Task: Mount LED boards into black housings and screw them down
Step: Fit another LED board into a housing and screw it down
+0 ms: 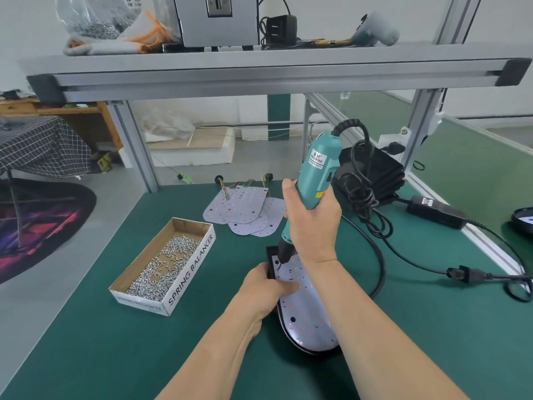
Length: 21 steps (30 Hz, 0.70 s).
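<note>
The right hand's (313,223) grip is wrapped round a teal electric screwdriver (315,168), bit down on the LED board (305,310) seated in its black housing (270,255) on the green worktop (144,342), the left hand's (265,287) grip pinching board and housing edge, near a screw box (187,272) printed "SPRING BALANCER".

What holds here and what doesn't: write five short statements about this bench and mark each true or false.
1. The right hand grips the teal screwdriver. True.
2. The screw box sits right of the black housing. False: it sits to its left.
3. The screwdriver's tip points down at the board, at its far end. True.
4. The left hand hangs clear of the housing. False: it holds the housing's left edge, thumb on the board.
5. Spare boards lie stacked beyond the housing. True.
</note>
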Tool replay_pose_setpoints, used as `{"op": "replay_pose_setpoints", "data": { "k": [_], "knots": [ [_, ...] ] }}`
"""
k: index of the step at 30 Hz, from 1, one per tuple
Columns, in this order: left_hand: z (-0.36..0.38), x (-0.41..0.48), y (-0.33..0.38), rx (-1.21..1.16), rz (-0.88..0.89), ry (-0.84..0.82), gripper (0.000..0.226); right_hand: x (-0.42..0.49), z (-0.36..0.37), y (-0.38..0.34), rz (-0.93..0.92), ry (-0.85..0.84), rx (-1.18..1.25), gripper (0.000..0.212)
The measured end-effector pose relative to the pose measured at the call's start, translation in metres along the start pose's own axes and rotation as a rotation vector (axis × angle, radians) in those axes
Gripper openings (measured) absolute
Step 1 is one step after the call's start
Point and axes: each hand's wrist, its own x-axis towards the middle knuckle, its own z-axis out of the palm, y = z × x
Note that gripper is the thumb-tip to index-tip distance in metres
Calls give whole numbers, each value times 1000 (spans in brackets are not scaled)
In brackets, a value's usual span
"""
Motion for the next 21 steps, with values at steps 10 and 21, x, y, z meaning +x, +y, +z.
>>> {"op": "replay_pose_setpoints", "data": {
  "k": [10, 21],
  "knots": [
    [1, -1, 4, 68, -12, 26, 17, 36, -42, -34, -48, -56, 172, 26],
    [-13, -1, 2, 91, 3, 39, 16, 46, -167, 39, 435, 181, -402, 39]
  ]
}}
